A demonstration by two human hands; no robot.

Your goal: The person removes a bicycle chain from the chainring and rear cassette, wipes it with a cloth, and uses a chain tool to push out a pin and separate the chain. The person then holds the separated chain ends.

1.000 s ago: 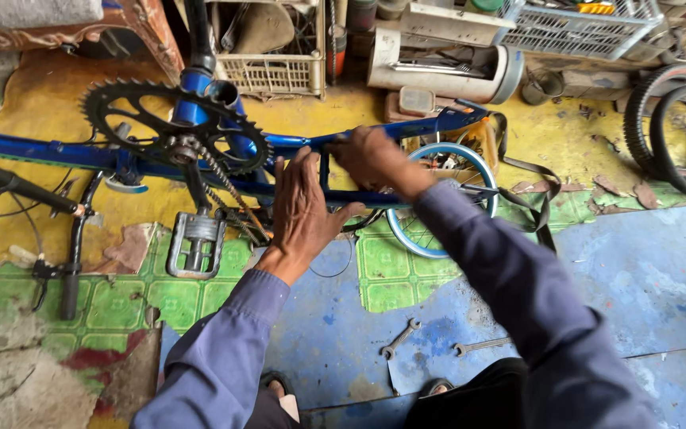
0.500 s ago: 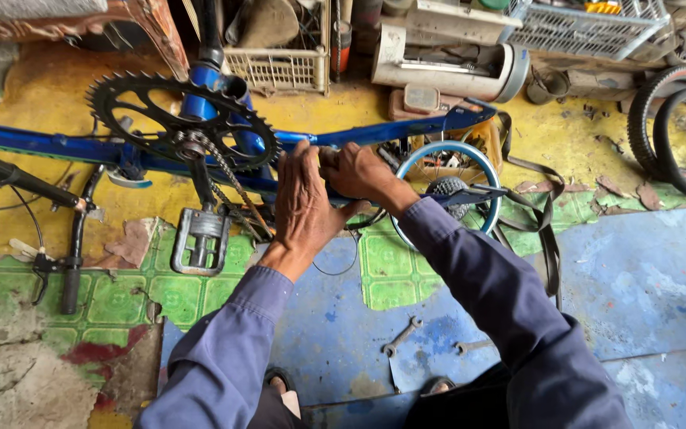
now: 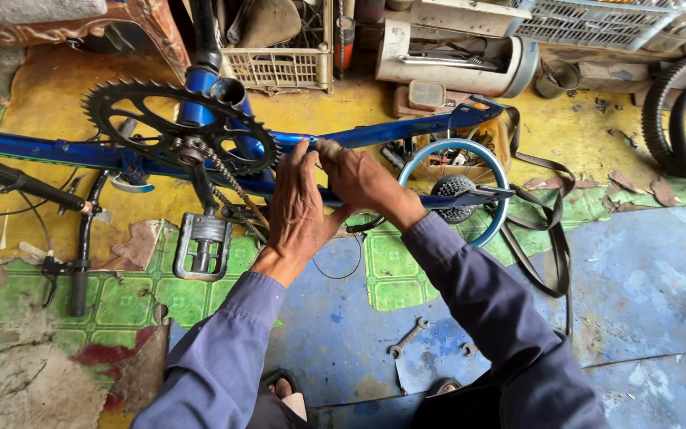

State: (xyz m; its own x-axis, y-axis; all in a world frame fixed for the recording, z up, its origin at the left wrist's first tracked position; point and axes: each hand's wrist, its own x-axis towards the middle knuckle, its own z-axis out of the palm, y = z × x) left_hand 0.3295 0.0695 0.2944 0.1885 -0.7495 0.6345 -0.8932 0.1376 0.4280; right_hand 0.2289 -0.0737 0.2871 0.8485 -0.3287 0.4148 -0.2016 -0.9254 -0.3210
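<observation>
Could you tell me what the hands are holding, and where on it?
Both the left hand and right hand grip the blue bicycle frame at its rear stays, behind the chainring.

Blue bicycle frame [image 3: 33, 147] lay upside down across floor, rear stays [image 3: 406, 135] pointing right. Black chainring [image 3: 172, 131] faced up, chain draped, silver pedal [image 3: 202, 246] hanging below. No wheel between stays.
</observation>
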